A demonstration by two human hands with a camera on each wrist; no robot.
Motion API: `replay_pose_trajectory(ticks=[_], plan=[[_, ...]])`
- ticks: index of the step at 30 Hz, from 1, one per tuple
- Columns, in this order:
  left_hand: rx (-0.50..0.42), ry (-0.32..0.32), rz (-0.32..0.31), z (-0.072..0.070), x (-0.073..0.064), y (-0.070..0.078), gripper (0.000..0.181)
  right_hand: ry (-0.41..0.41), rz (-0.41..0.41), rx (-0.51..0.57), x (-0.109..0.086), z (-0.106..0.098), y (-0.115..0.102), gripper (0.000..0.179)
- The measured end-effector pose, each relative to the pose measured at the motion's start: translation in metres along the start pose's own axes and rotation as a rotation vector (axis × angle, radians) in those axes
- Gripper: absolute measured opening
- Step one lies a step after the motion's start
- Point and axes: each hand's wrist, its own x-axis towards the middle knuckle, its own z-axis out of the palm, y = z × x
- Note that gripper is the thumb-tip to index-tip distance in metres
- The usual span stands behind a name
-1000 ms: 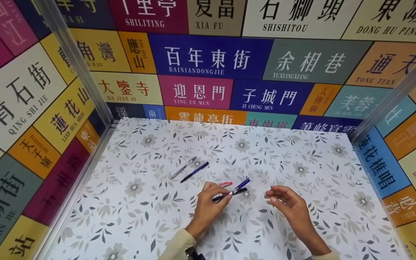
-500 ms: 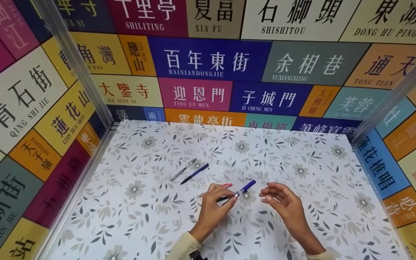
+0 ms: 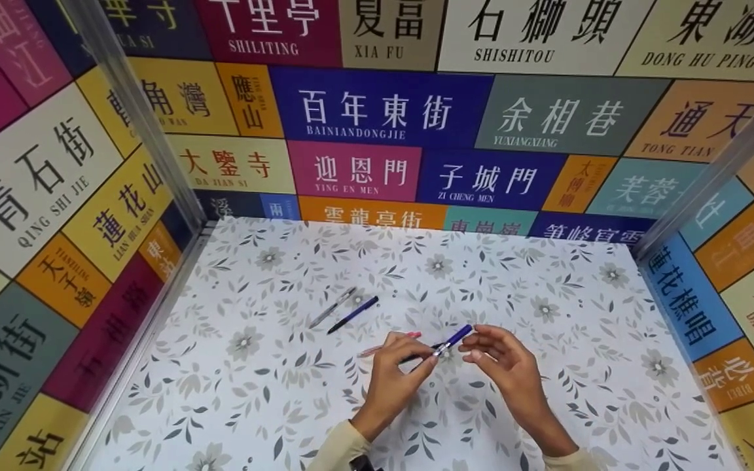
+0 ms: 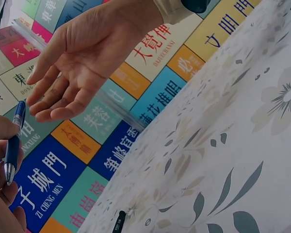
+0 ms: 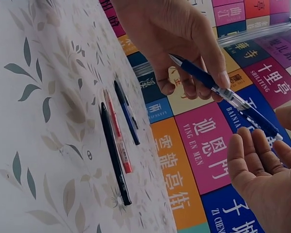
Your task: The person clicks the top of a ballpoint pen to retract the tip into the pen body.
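A blue pen with a clear middle section [image 5: 240, 103] is pinched between the thumb and fingers of my left hand [image 3: 395, 376]. Its metal tip points back toward the left palm, and its blue end [image 3: 461, 333] points up to the right. My right hand [image 3: 511, 366] is raised beside that end, palm turned in and fingers loosely bent, gripping nothing. In the right wrist view the pen's end reaches in between the right thumb and fingertips [image 5: 247, 145]. Below the left hand, a black pen [image 5: 114, 153] and a red pen [image 5: 117, 128] lie on the table, partly hidden in the head view.
Farther left on the flowered tabletop [image 3: 246, 392] lie a blue pen with a dark end [image 3: 353, 314] and a clear grey pen [image 3: 332, 307], side by side. Panels with coloured signs [image 3: 377, 104] wall in the table at the back and both sides.
My left hand has lifted the blue pen and moved it right, toward the right hand. The right hand has shifted slightly left and up, closing the gap to the pen's end.
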Motion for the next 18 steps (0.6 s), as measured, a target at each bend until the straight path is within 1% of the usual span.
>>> replay_pose_trajectory(ticks=[3, 5, 10, 14, 18], plan=[[-0.009, 0.005, 0.004, 0.0020, -0.0002, 0.0007, 0.017, 0.000, -0.007, 0.004, 0.0013, 0.0024, -0.0006, 0.042], [-0.012, 0.005, 0.018, 0.0028, -0.0003, 0.0007, 0.017, -0.002, -0.010, 0.006, 0.0020, 0.0034, -0.0008, 0.043], [0.000, -0.004, 0.028, 0.0045, -0.0009, 0.0014, 0.013, -0.011, -0.023, 0.017, 0.0036, 0.0057, -0.0025, 0.044], [0.018, -0.008, 0.027, 0.0061, -0.0024, 0.0005, 0.011, -0.020, -0.035, 0.014, 0.0049, 0.0063, -0.0044, 0.044], [0.011, -0.012, 0.022, 0.0083, -0.0032, -0.0004, 0.009, -0.025, -0.054, -0.001, 0.0057, 0.0059, -0.0060, 0.043]])
